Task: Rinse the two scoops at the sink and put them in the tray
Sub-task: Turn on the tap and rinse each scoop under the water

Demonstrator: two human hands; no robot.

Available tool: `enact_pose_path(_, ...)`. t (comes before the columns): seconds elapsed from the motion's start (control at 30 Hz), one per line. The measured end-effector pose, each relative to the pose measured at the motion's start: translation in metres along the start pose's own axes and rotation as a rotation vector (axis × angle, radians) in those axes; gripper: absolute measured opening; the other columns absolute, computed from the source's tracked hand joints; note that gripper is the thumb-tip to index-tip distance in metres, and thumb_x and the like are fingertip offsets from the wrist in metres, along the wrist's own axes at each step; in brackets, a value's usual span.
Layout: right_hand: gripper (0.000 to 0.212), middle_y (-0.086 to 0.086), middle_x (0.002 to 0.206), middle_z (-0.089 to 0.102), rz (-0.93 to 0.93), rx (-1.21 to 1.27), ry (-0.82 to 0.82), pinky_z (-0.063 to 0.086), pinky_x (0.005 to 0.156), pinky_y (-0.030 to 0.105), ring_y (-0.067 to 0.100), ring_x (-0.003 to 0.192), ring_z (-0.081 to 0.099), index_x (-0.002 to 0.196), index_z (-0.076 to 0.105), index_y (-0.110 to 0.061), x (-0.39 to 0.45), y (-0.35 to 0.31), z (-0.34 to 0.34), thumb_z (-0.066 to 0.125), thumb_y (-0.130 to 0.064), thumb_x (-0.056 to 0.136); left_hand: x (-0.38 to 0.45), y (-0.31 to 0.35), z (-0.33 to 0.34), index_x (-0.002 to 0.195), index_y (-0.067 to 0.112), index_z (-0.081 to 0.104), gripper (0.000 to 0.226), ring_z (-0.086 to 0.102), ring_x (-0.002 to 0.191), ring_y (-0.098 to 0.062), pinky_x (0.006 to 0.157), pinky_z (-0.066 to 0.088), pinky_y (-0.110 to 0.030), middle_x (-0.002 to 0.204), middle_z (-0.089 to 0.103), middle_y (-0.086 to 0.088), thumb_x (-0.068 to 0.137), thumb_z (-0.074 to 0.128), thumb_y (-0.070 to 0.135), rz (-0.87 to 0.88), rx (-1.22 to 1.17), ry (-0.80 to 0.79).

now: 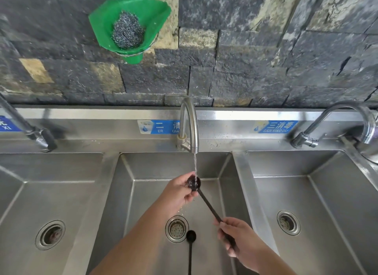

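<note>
Water runs from the middle faucet [189, 127] onto the bowl of a dark scoop [194, 183] over the middle sink basin [131, 193]. The left hand [180, 191] holds the bowl; the right hand [237, 240] grips the handle. A second scoop [190, 237] lies on the basin floor just beside the drain [176, 228].
</note>
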State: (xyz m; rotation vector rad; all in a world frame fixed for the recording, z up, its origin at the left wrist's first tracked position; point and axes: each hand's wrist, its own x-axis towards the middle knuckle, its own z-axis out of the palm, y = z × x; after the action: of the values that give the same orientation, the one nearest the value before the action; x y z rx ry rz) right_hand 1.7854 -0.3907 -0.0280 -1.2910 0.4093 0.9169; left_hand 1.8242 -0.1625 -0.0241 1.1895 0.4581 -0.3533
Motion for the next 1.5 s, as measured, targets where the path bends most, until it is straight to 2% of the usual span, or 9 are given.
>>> enact_pose_path(0.13, 0.026, 0.013, 0.059, 0.050, -0.081, 0.020, 0.038, 0.015, 0.041, 0.022, 0.014, 0.034, 0.028, 0.101, 0.067, 0.005, 0.000, 0.000, -0.011, 0.050, -0.013, 0.097, -0.006, 0.007, 0.005, 0.129, 0.032, 0.055, 0.060, 0.072, 0.085, -0.017, 0.071, 0.053, -0.025, 0.112, 0.068, -0.011, 0.083, 0.059, -0.006, 0.078, 0.150, -0.046)
enact_pose_path(0.3, 0.029, 0.006, 0.058, 0.046, -0.194, -0.069, 0.157, 0.018, 0.037, 0.020, 0.011, 0.037, 0.024, 0.097, 0.073, 0.000, 0.006, -0.004, -0.014, 0.050, -0.019, 0.098, -0.015, 0.012, 0.008, 0.121, 0.028, 0.061, 0.039, 0.068, 0.075, -0.014, 0.063, 0.048, -0.025, 0.095, 0.074, -0.006, 0.084, 0.069, 0.018, 0.133, 0.163, 0.022)
enact_pose_path(0.43, 0.016, -0.014, 0.054, 0.061, -0.334, -0.311, 0.292, 0.035, 0.047, 0.012, -0.002, 0.043, 0.049, 0.090, 0.078, -0.021, 0.006, -0.007, -0.007, 0.063, -0.016, 0.090, -0.015, 0.016, 0.011, 0.120, 0.010, 0.064, 0.032, 0.062, 0.077, -0.016, 0.069, 0.049, -0.025, 0.100, 0.066, -0.009, 0.089, 0.062, 0.001, 0.143, 0.074, 0.122)
enact_pose_path(0.57, 0.021, -0.008, 0.069, 0.073, -0.444, -0.336, 0.369, 0.044, 0.060, 0.018, 0.000, 0.059, 0.060, 0.085, 0.079, -0.026, 0.004, -0.011, -0.005, 0.068, -0.008, 0.084, -0.012, 0.025, 0.017, 0.114, 0.015, 0.066, 0.042, 0.067, 0.101, -0.020, 0.077, 0.056, -0.023, 0.116, 0.066, -0.011, 0.087, 0.054, -0.014, 0.119, -0.059, 0.084)
enact_pose_path(0.7, 0.021, 0.006, 0.066, 0.059, -0.461, 0.134, 0.294, 0.042, 0.059, 0.023, 0.016, 0.059, 0.048, 0.094, 0.069, -0.003, 0.009, -0.018, -0.008, 0.057, 0.012, 0.087, -0.008, 0.031, 0.020, 0.105, 0.021, 0.069, 0.046, 0.063, 0.100, -0.022, 0.071, 0.055, -0.025, 0.115, 0.064, -0.011, 0.087, 0.049, -0.016, 0.093, -0.200, 0.114)
enact_pose_path(0.8, 0.023, 0.008, 0.079, 0.060, -0.424, 0.467, 0.242, 0.054, 0.070, 0.024, 0.017, 0.070, 0.056, 0.095, 0.062, -0.005, 0.018, -0.031, -0.001, 0.052, 0.014, 0.088, -0.010, 0.033, 0.013, 0.109, 0.017, 0.067, 0.039, 0.062, 0.098, -0.023, 0.065, 0.055, -0.024, 0.117, 0.062, -0.015, 0.089, 0.049, -0.013, 0.081, -0.319, 0.146)
enact_pose_path(0.93, 0.017, 0.006, 0.068, 0.062, -0.380, 0.689, 0.183, 0.056, 0.056, 0.018, 0.012, 0.057, 0.064, 0.084, 0.060, -0.007, 0.034, -0.051, 0.027, 0.054, 0.008, 0.090, -0.023, 0.040, -0.008, 0.120, 0.011, 0.060, 0.036, 0.065, 0.097, -0.023, 0.065, 0.057, -0.024, 0.114, 0.062, -0.015, 0.091, 0.051, -0.009, 0.150, -0.389, 0.243)
enact_pose_path(1.2, 0.007, 0.009, 0.065, 0.067, -0.222, 0.831, 0.022, 0.056, 0.052, 0.019, 0.012, 0.054, 0.064, 0.084, 0.061, -0.004, 0.062, -0.064, 0.100, 0.060, 0.000, 0.090, -0.064, 0.056, -0.054, 0.109, 0.014, 0.062, 0.035, 0.066, 0.102, -0.028, 0.076, 0.055, -0.032, 0.122, 0.061, -0.017, 0.091, 0.047, -0.013, 0.254, -0.535, 0.407)
enact_pose_path(1.5, 0.014, 0.012, 0.075, 0.066, -0.151, 0.546, -0.167, 0.056, 0.054, 0.026, 0.020, 0.061, 0.065, 0.095, 0.065, -0.007, 0.065, -0.069, 0.138, 0.057, -0.018, 0.095, -0.097, 0.051, -0.090, 0.112, 0.015, 0.059, 0.036, 0.072, 0.080, -0.019, 0.068, 0.060, -0.028, 0.106, 0.067, -0.013, 0.092, 0.045, -0.011, 0.376, -0.622, 0.471)
